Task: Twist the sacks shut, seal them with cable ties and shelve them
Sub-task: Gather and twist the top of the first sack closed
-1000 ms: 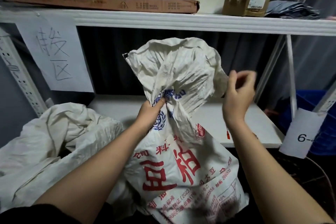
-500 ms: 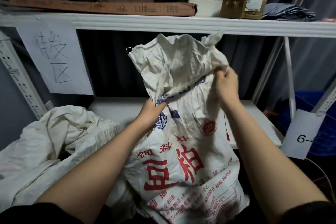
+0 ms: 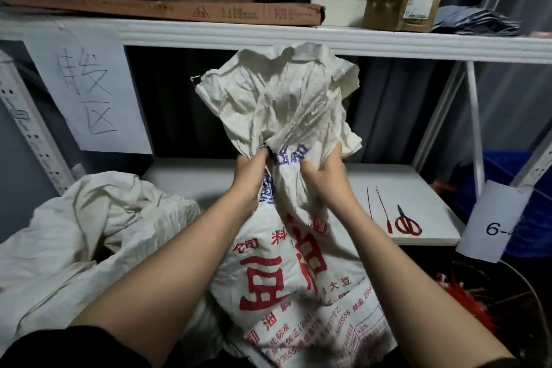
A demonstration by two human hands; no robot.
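My left hand (image 3: 249, 172) and right hand (image 3: 324, 175) clench the white woven printed sack (image 3: 286, 263) at its gathered neck; their fingertips vanish in folds, and its base is cut off.

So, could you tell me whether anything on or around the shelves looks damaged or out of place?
Only the brown carton on the upper shelf: its top edge is crumpled and torn. The red-handled scissors and two red cable ties lie neatly on the lower shelf.

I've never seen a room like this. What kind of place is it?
Probably a storeroom or small warehouse. White metal shelving holds cardboard boxes, paper signs label its sections, and both hands grip a printed feed sack.
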